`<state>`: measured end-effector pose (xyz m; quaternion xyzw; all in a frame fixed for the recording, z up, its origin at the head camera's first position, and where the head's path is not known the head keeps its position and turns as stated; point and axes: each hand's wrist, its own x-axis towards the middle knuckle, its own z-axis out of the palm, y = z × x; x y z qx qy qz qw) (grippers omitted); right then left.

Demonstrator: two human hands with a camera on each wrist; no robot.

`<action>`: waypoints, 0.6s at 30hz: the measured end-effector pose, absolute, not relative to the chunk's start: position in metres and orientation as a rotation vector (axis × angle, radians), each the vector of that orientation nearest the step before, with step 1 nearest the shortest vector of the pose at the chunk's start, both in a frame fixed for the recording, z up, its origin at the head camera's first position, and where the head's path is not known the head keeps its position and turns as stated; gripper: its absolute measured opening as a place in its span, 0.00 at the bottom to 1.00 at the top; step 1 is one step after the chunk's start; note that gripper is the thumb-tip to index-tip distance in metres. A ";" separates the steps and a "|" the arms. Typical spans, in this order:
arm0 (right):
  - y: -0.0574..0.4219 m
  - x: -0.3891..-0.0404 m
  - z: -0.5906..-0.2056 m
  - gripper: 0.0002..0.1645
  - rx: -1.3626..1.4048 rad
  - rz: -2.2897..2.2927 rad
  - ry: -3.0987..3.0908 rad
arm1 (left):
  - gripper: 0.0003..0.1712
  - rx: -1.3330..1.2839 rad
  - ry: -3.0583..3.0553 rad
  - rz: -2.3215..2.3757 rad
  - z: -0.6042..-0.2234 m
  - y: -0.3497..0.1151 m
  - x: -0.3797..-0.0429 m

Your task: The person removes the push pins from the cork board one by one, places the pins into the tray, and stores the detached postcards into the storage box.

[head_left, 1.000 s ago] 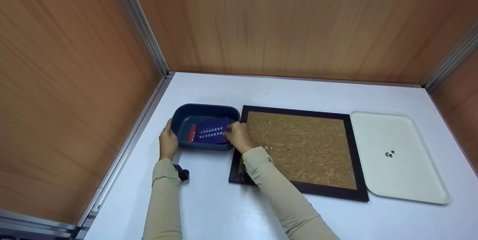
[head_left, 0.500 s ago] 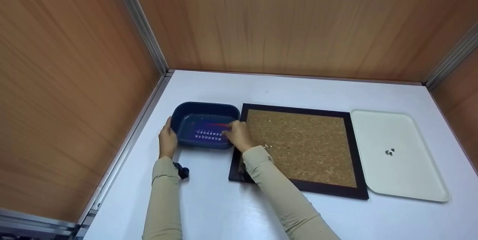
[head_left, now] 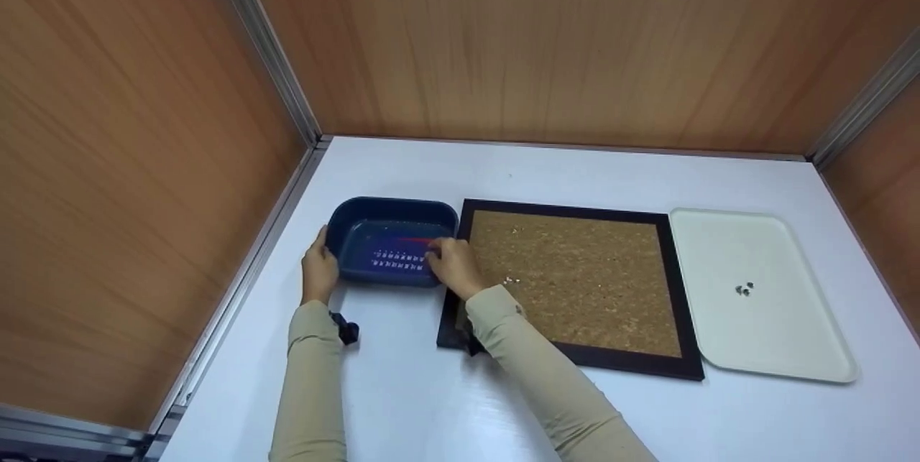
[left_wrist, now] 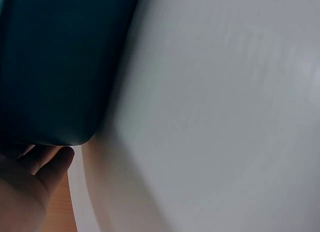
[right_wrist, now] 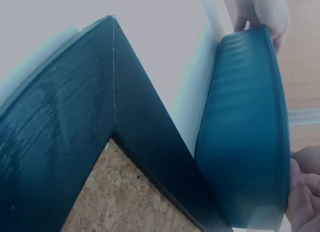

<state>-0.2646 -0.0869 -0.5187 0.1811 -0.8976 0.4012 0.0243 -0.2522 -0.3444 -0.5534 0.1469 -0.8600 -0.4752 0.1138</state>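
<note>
In the head view, my left hand (head_left: 318, 271) rests against the outer left end of a dark blue plastic basin (head_left: 399, 208). Its fingers (left_wrist: 55, 167) lie fairly straight along the basin's outside wall in the left wrist view. My right hand (head_left: 456, 266) reaches over the basin's right rim, its fingers bent. Thumb and fingertips pinch the right side of a purple card (head_left: 397, 259) with white printed characters and a red strip along its far edge. The card lies tilted inside the basin. In the right wrist view, the basin wall hides the card.
A corkboard (head_left: 575, 282) with a dark frame lies right of the basin under my right forearm; tiny whitish bits (head_left: 512, 280) are on it. Beyond it sits a pale tray (head_left: 776, 333) with several small shiny pieces (head_left: 745, 289). Wooden panels (head_left: 560, 38) enclose the white table (head_left: 402, 376).
The purple card has shifted: its red strip was at the left end a second ago and now runs along the far side by my right fingertips. Both hands have stayed nearly in place.
</note>
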 end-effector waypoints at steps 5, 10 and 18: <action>-0.082 -0.265 -0.518 0.17 0.620 1.356 -2.782 | 0.29 0.422 -2.606 -1.341 -0.550 -0.347 -0.254; -0.075 -0.264 -0.515 0.22 0.731 1.500 -2.810 | 0.28 0.422 -2.724 -1.236 -0.546 -0.349 -0.253; -0.061 -0.259 -0.501 0.26 0.909 1.594 -2.832 | 0.32 0.360 -2.912 -1.132 -0.531 -0.353 -0.248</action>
